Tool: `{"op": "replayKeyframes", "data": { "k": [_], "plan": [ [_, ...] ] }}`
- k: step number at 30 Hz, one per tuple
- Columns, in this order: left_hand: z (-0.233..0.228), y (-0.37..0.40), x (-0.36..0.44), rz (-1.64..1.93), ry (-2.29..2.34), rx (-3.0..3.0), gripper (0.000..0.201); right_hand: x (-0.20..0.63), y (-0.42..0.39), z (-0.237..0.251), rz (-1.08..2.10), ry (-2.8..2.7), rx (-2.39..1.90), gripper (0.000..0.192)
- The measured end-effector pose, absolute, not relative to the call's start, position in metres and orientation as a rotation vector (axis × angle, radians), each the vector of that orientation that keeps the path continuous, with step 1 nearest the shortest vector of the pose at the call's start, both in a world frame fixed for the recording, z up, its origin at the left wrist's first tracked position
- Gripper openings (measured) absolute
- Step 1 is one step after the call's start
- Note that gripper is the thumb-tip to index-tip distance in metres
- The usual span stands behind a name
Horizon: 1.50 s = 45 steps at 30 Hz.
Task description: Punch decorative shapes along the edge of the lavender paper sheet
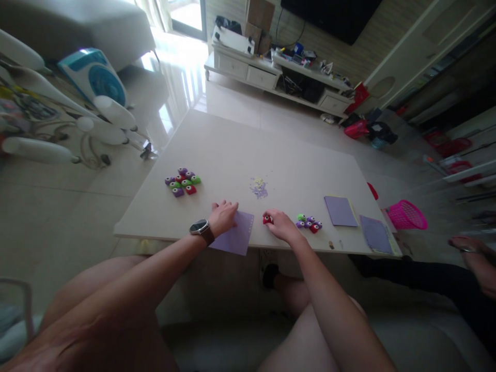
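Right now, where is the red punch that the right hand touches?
In the head view, the red punch lies at the table's near edge under the right hand's fingertips, between the purple sheet and a small cluster of punches.

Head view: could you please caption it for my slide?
Left hand presses purple paper on table; right hand holds red punch.

No text, label, brand, number or sign can be read anywhere in this view: the dark round watch face (199, 226), the purple paper sheets and the brown cardboard boxes (260, 15) show no legible markings.
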<state>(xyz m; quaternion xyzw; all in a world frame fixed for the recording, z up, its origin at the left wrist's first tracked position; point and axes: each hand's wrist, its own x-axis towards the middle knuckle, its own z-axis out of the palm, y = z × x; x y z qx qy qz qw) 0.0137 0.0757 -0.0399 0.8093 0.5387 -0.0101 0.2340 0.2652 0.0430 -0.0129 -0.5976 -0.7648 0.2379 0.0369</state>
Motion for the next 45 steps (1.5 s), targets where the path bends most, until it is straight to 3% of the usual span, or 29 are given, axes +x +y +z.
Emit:
{"op": "replayKeyframes", "data": {
  "k": [7,14,20,27,32,45],
  "plan": [
    [-0.037,0.076,0.013,-0.036,1.459,2.259,0.032,0.260,0.043,-0.012,0.729,-2.354,-1.816,0.028],
    [-0.046,0.078,0.011,0.014,1.369,2.217,0.039,0.255,0.043,-0.005,0.707,-2.372,-1.855,0.032],
    [-0.058,0.096,0.008,0.038,1.521,2.177,0.025,0.252,0.044,-0.003,0.729,-2.404,-1.897,0.030],
    [-0.068,0.107,0.004,-0.011,1.518,2.239,0.027,0.252,0.047,-0.007,0.724,-2.418,-1.899,0.034],
    [-0.054,0.102,0.010,-0.076,1.562,2.164,0.023,0.253,0.045,-0.008,0.728,-2.384,-1.839,0.031],
    [-0.038,0.099,0.017,0.178,1.555,1.946,0.021,0.260,0.048,-0.009,0.747,-2.180,-1.849,0.024]
  ]
}}
